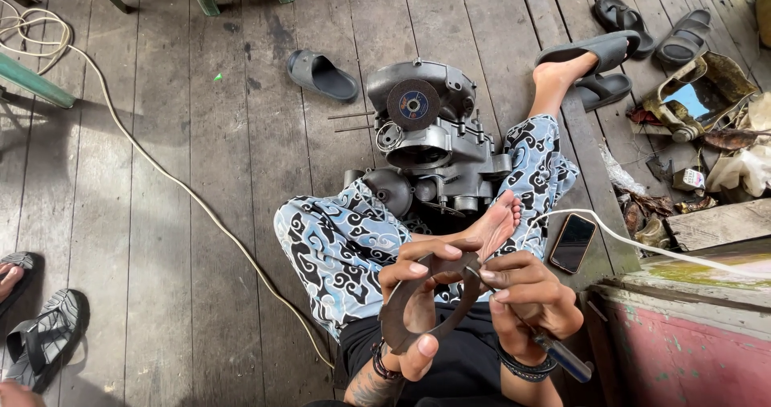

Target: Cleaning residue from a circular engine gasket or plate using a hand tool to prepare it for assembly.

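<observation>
Head view: 2 hands (418, 310) (526, 298), 1 curved gasket (438, 310), 1 engine case (438, 138), 1 phone (572, 242).

grey engine casing (438, 146), black phone (572, 243), sandals (323, 75), white cable (161, 166) on plank floor (201, 238)

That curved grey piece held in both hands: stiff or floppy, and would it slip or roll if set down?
The curved grey piece keeps its arc though the left hand grips only its lower end, so it is probably stiff. It looks thin and flat, so likely light, and apt to lie still rather than roll. The right hand works a tool on its upper edge.
</observation>
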